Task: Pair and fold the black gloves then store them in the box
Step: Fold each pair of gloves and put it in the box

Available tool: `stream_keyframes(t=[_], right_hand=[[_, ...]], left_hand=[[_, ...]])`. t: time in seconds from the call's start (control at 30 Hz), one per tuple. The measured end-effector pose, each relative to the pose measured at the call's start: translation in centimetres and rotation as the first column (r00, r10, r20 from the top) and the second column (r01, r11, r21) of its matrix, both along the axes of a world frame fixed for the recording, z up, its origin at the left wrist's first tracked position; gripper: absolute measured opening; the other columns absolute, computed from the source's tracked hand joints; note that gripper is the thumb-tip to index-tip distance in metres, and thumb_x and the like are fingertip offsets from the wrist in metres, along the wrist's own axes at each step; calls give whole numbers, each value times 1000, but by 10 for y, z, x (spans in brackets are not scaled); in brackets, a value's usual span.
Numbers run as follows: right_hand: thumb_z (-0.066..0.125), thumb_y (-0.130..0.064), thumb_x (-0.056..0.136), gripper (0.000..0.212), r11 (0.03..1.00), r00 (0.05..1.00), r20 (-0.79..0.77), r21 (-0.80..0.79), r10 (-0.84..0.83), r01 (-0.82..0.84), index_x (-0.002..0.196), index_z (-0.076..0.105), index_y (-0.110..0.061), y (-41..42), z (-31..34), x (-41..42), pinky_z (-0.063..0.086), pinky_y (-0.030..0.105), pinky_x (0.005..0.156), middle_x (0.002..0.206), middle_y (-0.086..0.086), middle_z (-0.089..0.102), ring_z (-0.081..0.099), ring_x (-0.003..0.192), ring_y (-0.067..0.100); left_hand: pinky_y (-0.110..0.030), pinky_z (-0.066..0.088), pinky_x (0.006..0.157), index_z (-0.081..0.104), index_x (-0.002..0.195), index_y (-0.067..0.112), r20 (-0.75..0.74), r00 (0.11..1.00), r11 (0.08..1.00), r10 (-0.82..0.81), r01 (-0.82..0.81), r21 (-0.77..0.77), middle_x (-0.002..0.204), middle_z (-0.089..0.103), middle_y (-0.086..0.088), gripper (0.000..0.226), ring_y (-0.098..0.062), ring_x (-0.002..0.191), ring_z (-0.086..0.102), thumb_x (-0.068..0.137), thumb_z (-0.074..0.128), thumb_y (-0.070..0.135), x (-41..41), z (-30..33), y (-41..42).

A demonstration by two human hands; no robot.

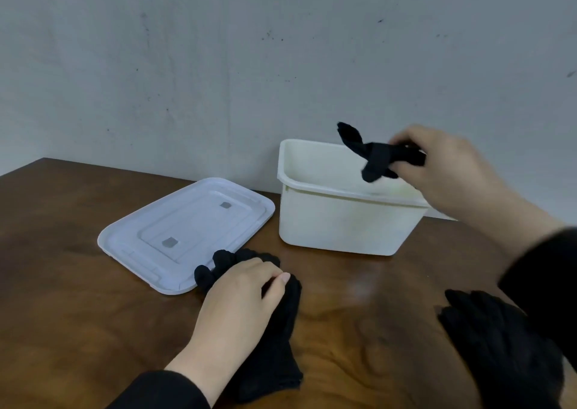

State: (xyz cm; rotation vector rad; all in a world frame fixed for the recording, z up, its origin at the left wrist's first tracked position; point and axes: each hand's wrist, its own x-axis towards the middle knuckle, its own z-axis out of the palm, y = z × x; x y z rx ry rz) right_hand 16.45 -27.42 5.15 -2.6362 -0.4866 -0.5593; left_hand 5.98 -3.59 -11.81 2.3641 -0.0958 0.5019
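My right hand (443, 168) grips a folded bundle of black gloves (374, 156) in the air above the open white box (331, 224), over its right half. My left hand (237, 302) rests on black gloves (274, 340) that lie flat on the table near the front, its fingers loosely curled on the fabric. More black gloves (496, 343) lie at the front right, partly hidden by my right sleeve.
The white lid (175, 230) lies flat to the left of the box, its near corner touched by the glove fingertips. A grey wall stands right behind the box. The brown wooden table (368, 287) shows between the two glove piles.
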Motion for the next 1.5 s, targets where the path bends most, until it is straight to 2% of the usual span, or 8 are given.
stream_keyframes(t=[0.33, 0.6, 0.7, 0.9, 1.03, 1.17, 1.33, 1.5], right_hand=[[66, -10, 79, 18, 909, 948, -313, -411, -61, -77, 90, 57, -20, 76, -29, 144, 41, 26, 52, 91, 3, 66, 63, 74, 26], [43, -19, 93, 19, 653, 858, -484, -708, -172, -268, 99, 61, -19, 112, -65, 160, 47, 37, 86, 100, -1, 61, 56, 84, 21], [44, -29, 99, 26, 663, 782, -594, -665, -190, -344, 110, 64, -16, 121, -64, 150, 46, 40, 97, 113, 3, 64, 60, 105, 28], [51, -28, 96, 24, 642, 767, -623, -652, -153, -402, 106, 70, -18, 115, -55, 146, 52, 44, 95, 108, 1, 70, 65, 99, 25], [48, -35, 97, 30, 800, 778, -629, -471, -9, -372, 94, 71, -16, 105, -34, 132, 55, 31, 79, 94, -4, 69, 66, 89, 15], [53, -36, 98, 36, 959, 928, -324, -145, 187, -244, 76, 68, -13, 80, -3, 96, 56, 30, 71, 76, 6, 74, 69, 72, 19], [53, -36, 99, 46, 989, 987, 75, 20, 144, -146, 59, 51, -13, 3, -2, -1, 37, 21, 50, 57, 6, 60, 53, 54, 15], [51, -43, 94, 37, 991, 996, -84, -133, -18, 6, 64, 54, -21, -94, -66, -91, 42, 20, 52, 58, -6, 54, 50, 53, 8]], left_hand=[[-15, 36, 62, 68, 85, 34, 4, 999, 999, 35, -35, 12, 71, 51, 18, 13, -3, 76, 52, 91, 57, 37, 10, -9, 9], [-20, 42, 68, 70, 84, 32, 44, 999, 1000, 6, -5, -10, 70, 49, 14, 17, -5, 75, 50, 90, 57, 41, 12, -13, 8], [-20, 42, 65, 68, 81, 32, 56, 998, 1000, 13, -13, 3, 68, 48, 15, 22, -5, 73, 49, 88, 52, 45, 13, -15, 9], [-19, 42, 67, 69, 83, 31, 54, 999, 1000, 6, -7, 12, 69, 49, 15, 19, -5, 75, 50, 91, 56, 43, 11, -13, 8], [-19, 41, 68, 69, 85, 32, 47, 999, 1000, 10, -10, 10, 69, 48, 15, 20, -4, 74, 49, 91, 55, 44, 10, -12, 7], [-21, 40, 70, 69, 83, 31, 39, 999, 999, 10, -12, 43, 70, 49, 15, 19, -4, 74, 49, 91, 57, 44, 8, -9, 5], [-21, 39, 59, 56, 65, 27, 44, 999, 993, -3, -2, 115, 63, 50, 10, 33, -7, 63, 50, 89, 58, 50, 2, 0, 0], [-27, 42, 51, 51, 64, 21, -71, 997, 946, -4, 27, 323, 53, 55, 0, 50, -11, 51, 54, 88, 46, 65, -7, 13, -4]])
